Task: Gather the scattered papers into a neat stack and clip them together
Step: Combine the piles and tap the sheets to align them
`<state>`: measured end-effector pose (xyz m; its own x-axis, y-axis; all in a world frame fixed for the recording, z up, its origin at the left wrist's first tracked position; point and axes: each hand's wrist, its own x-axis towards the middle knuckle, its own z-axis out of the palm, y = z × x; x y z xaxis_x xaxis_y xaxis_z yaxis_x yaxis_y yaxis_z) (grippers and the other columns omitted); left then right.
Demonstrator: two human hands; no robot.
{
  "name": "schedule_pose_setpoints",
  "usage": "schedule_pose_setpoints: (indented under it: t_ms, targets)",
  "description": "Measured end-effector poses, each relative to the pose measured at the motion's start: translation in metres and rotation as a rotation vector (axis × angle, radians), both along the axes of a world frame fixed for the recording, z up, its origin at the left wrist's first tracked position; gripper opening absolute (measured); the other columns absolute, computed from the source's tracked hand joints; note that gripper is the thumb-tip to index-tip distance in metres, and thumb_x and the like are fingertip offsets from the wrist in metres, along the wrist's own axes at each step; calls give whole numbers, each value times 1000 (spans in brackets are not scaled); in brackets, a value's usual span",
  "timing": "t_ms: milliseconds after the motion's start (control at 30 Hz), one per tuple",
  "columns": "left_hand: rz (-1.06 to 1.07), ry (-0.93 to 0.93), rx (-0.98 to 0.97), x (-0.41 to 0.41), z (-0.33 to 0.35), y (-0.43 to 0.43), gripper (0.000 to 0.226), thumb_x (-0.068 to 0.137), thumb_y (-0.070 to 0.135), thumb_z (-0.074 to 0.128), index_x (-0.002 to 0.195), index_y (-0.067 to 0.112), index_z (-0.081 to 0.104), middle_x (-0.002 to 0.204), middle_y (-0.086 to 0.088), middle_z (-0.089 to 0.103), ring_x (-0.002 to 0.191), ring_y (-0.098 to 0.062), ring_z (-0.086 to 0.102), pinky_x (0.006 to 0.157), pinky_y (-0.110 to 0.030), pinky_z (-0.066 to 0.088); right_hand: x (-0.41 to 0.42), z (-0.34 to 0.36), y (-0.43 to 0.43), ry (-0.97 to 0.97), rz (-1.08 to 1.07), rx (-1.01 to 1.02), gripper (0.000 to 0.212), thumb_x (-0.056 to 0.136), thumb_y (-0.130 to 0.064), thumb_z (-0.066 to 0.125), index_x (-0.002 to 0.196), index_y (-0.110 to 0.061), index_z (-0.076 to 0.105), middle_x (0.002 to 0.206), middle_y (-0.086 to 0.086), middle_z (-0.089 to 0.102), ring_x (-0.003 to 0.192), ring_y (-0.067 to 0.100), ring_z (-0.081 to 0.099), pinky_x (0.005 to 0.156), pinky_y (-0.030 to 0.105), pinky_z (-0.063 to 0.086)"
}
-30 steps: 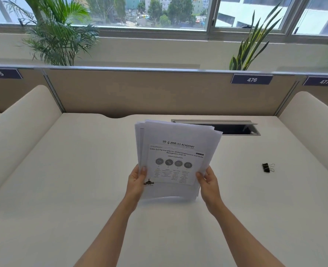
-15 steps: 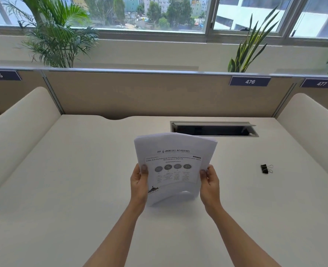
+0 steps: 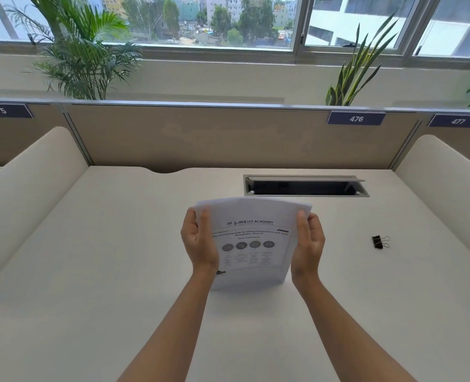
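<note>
The papers [image 3: 251, 241] now stand upright on their bottom edge on the surface [image 3: 90, 271], in the middle and a little toward the near side. A second ago the sheets were fanned, with staggered corners showing at the top and the hands low on the bundle; since then both hands have slid up the long sides and the edges have drawn nearly flush, only a slight offset left at the top right corner. The left hand [image 3: 199, 239] presses the left edge and the right hand [image 3: 308, 244] the right edge, fingers clamped on the papers from either side. This looks like squaring the stack by tapping, so gathering is nearly done. The binder clip [image 3: 379, 242] lies untouched on the surface, well apart to the right, so clipping remains.
</note>
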<state>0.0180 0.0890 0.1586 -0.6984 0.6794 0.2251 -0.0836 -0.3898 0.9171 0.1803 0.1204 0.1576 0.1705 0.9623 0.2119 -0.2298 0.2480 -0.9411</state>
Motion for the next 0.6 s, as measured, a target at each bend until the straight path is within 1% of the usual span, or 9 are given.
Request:
schedule_pose_setpoints:
  t_ms: [67, 100, 133, 200, 300, 367, 433, 533, 600]
  targets:
    - [127, 72, -80, 4, 7, 2, 32, 86, 56, 47, 80, 26, 55, 71, 15, 59, 64, -3, 56, 54, -22, 45, -3, 12, 3, 36, -34, 6, 31, 97, -35, 47, 75, -14, 52, 64, -9, 55, 59, 6, 51, 52, 18, 44]
    - [178, 94, -129, 6, 9, 3, 31, 85, 59, 46, 80, 30, 55, 72, 16, 61, 64, -3, 58, 55, -24, 46, -4, 15, 3, 54, -43, 1, 33, 97, -37, 48, 72, -15, 52, 62, -10, 53, 57, 6, 49, 51, 18, 43]
    - [221, 105, -177, 9, 11, 3, 32, 85, 62, 45, 79, 32, 56, 71, 18, 62, 64, -2, 59, 55, -25, 46, -5, 17, 4, 65, -55, -8, 37, 95, -40, 48, 70, -13, 50, 61, -8, 52, 57, 8, 49, 51, 19, 42]
    - [273, 110, -240, 13, 14, 3, 36, 85, 65, 43, 71, 33, 54, 64, 21, 60, 58, 1, 56, 55, -23, 42, -7, 19, 4, 72, -96, -39, 48, 93, -46, 50, 69, -4, 46, 63, 1, 48, 59, 15, 46, 51, 25, 40]
    - [294, 124, -280, 17, 16, 2, 39, 87, 62, 42, 60, 34, 48, 54, 21, 55, 51, 2, 52, 50, -19, 36, -10, 22, 6, 52, -149, -76, 56, 92, -46, 52, 69, 3, 38, 62, 5, 39, 57, 16, 39, 49, 26, 34]
    - [303, 139, -301, 18, 18, 1, 40, 88, 60, 41, 58, 34, 46, 53, 21, 54, 50, 2, 52, 49, -19, 35, -10, 24, 7, 25, -174, -75, 52, 93, -41, 51, 66, 1, 35, 63, 6, 34, 59, 17, 34, 50, 27, 30]
    - [318, 154, -310, 17, 20, 0, 38, 87, 56, 41, 57, 34, 45, 53, 21, 53, 51, 3, 51, 49, -20, 33, -10, 26, 9, 9, -186, -59, 43, 93, -32, 49, 64, -3, 37, 62, 3, 36, 59, 14, 35, 51, 27, 30]
    - [336, 145, -321, 16, 20, -1, 31, 84, 50, 41, 60, 32, 49, 56, 21, 55, 53, 3, 51, 52, -23, 33, -9, 27, 11, -30, -196, -44, 32, 91, -24, 46, 65, -7, 53, 59, -7, 52, 57, 6, 47, 50, 22, 38]
    - [342, 148, -332, 16, 20, -1, 30, 83, 49, 38, 68, 29, 54, 60, 19, 60, 57, -1, 56, 55, -24, 36, -9, 27, 12, -47, -197, -24, 31, 92, -23, 45, 66, -11, 57, 61, -10, 58, 57, 3, 50, 50, 19, 41]
